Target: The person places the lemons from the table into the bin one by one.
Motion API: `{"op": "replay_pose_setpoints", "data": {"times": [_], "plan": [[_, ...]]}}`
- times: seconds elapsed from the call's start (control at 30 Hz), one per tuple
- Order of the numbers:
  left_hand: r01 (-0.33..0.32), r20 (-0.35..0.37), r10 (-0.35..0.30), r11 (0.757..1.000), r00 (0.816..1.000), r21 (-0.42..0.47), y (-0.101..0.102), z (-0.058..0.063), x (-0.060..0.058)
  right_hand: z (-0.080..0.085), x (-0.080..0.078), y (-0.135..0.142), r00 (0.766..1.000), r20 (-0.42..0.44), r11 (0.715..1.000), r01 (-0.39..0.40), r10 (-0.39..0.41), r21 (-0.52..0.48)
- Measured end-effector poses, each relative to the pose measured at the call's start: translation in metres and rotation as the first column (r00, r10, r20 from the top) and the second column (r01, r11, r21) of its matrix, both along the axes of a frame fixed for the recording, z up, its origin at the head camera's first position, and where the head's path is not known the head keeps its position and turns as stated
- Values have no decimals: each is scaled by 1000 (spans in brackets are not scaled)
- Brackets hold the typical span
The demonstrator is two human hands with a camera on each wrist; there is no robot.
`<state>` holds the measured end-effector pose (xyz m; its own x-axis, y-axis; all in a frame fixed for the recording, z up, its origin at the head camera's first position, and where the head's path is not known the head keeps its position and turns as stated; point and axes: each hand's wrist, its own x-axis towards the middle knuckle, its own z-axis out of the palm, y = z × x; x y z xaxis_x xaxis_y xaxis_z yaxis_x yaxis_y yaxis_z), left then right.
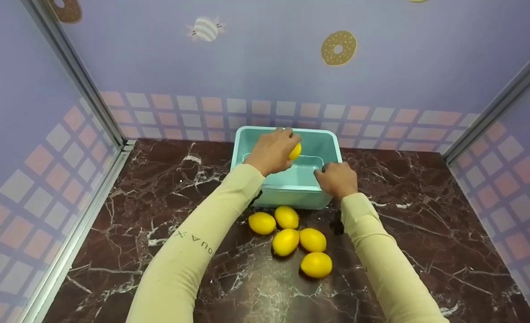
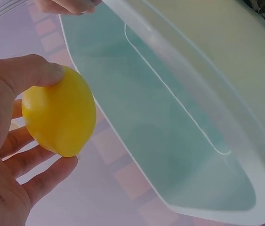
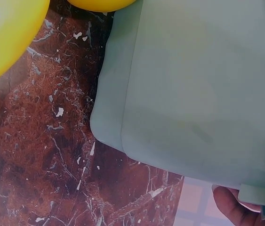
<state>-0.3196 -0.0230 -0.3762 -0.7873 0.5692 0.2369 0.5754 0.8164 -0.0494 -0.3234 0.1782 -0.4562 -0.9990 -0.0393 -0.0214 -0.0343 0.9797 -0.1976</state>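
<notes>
My left hand [image 1: 271, 151] holds a yellow lemon [image 1: 295, 151] over the light teal plastic bin [image 1: 291, 190]. In the left wrist view, the thumb presses the top of the lemon [image 2: 59, 113] and the fingers curl beneath it, apart from the bin's rim [image 2: 123, 146]. My right hand [image 1: 338, 179] grips the bin's rim at its front right corner. The right wrist view shows its fingers [image 3: 233, 205] around the edge of the bin [image 3: 203, 94]; the rest of that hand is out of frame there.
Several lemons lie grouped on the dark red marbled tabletop [image 1: 157, 215] in front of the bin, the nearest lemon [image 1: 316, 264] between the forearms. A patterned purple wall [image 1: 265, 67] rises right behind the bin, with side panels left and right.
</notes>
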Motion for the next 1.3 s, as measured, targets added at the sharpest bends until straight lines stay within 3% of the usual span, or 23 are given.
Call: {"op": "replay_pose_setpoints", "data": {"times": [0.67,1.3], "plan": [[8,7,-8,999,1000,-33,10,8,-7,4,-3,5,1000,-13,1000,3,-3,-2],[-1,-5,1,997,1000,-72,6,2,-6,-3,0,0,1000,-27,1000,0,0,0]]}}
